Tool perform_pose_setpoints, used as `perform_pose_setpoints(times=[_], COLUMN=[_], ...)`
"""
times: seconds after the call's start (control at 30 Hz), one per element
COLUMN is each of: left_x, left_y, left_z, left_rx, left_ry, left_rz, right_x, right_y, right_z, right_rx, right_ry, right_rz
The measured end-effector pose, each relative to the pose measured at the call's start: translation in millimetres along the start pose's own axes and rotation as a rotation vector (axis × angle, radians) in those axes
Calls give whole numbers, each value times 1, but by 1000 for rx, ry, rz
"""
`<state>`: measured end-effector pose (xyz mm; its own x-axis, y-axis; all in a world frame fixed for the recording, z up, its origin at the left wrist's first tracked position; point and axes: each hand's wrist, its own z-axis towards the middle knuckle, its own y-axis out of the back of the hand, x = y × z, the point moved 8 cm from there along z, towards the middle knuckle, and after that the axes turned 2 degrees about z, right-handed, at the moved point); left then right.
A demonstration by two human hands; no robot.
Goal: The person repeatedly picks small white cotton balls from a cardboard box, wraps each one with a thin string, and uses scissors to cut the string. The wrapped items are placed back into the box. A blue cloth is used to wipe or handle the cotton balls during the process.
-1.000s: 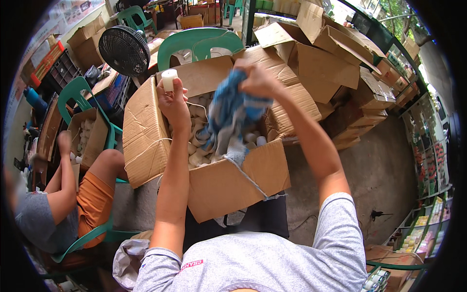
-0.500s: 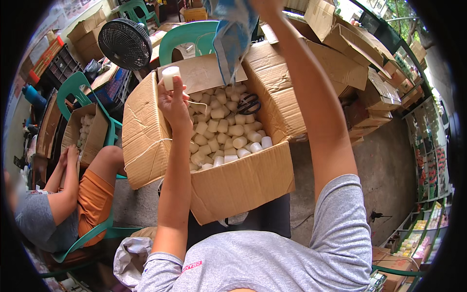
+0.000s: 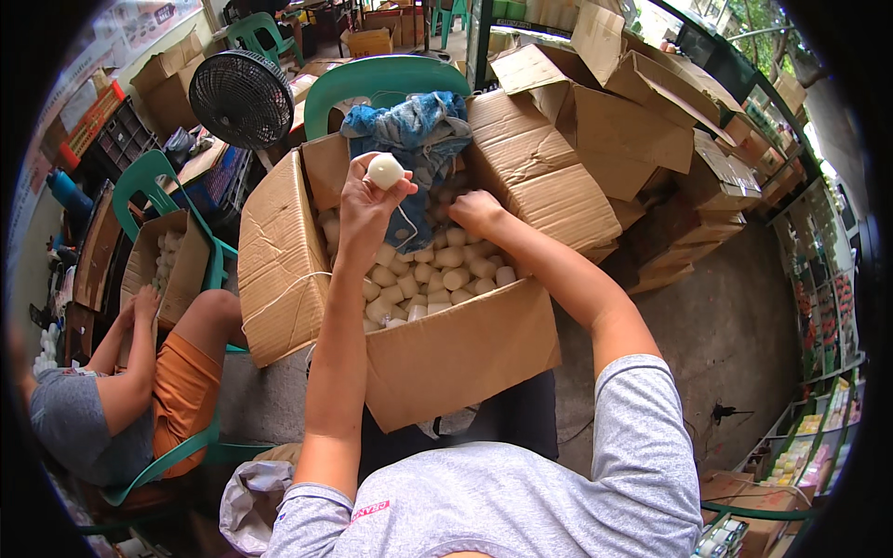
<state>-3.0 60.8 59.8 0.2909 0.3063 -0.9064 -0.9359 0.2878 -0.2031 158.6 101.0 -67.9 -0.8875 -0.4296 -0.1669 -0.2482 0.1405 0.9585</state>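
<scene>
My left hand (image 3: 370,193), raised over the left part of a cardboard box (image 3: 456,358), grips a white candle (image 3: 385,171) whose round end faces up. A pale wick (image 3: 407,223) hangs below it. Short white candles (image 3: 409,284) heap up inside the box. My right hand (image 3: 476,212) reaches down into the box on the right, back of the hand up, its fingers curled. What they hold, if anything, is hidden, and the scissors seen there earlier are out of sight. A blue-and-white cloth (image 3: 409,126) drapes over the box's far edge onto the candles.
A green plastic chair (image 3: 377,79) stands behind the box, a black fan (image 3: 240,100) to its left. Seated at left, a person in orange shorts (image 3: 186,381) has hands at a smaller box of candles (image 3: 177,256). Empty cardboard boxes (image 3: 642,130) pile up at right.
My right hand has come down from the far top into the box. The blue cloth now lies over the box's far edge. My left hand has tipped the candle and moved slightly right.
</scene>
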Motion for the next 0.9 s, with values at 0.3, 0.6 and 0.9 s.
perform_pose_setpoints(times=[0.3, 0.6, 0.9], left_x=[-7, 2, 1], left_y=[11, -38, -42], left_z=[-8, -25, -29], left_rx=[-94, 324, 408], left_ry=[-108, -30, 3], left_rz=[643, 468, 494], right_x=[-64, -3, 12], right_y=[121, 172, 156], right_z=[-120, -181, -177], right_rx=[-76, -1220, -1110], right_ry=[-63, 377, 357], right_rz=[1161, 1680, 1521])
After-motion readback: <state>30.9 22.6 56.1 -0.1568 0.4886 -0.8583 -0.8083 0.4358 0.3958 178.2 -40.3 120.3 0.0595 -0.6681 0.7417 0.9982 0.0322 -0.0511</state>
